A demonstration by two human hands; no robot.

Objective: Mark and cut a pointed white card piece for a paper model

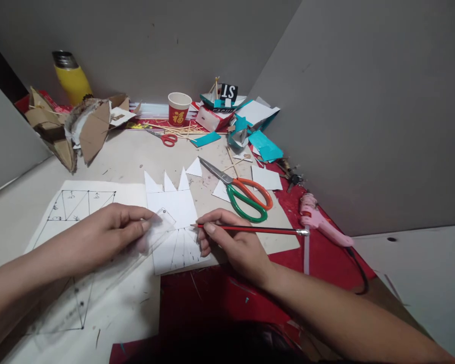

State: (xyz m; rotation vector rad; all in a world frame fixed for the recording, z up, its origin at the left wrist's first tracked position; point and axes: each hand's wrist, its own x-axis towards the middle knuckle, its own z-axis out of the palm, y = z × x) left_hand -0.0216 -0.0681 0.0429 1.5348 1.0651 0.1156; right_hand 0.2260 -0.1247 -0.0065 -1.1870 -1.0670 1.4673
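Right hand (231, 240): thumb and fingers closed around pencil (258, 230).
Left hand (123, 225): pinches clear ruler (169, 217).
Card (172, 202): between both grips, beneath ruler.
Line: best drawn lightly, ruler pressed flat.
Scissors (227, 178): just beyond right grip.

- I see, clockwise from mid-view, teal paper scraps (267, 145) at 2 o'clock;
- a pink glue gun (322, 222) at 4;
- a red-and-black striped pencil (257, 230) at 5;
- white card (170, 205) at 8, dark lines fanning below;
- a pale sheet (55, 240) at 9, black-lined triangles;
- a yellow bottle (73, 81) at 10, dark-topped;
- a red cup (179, 111) at 11, gold character, white inside
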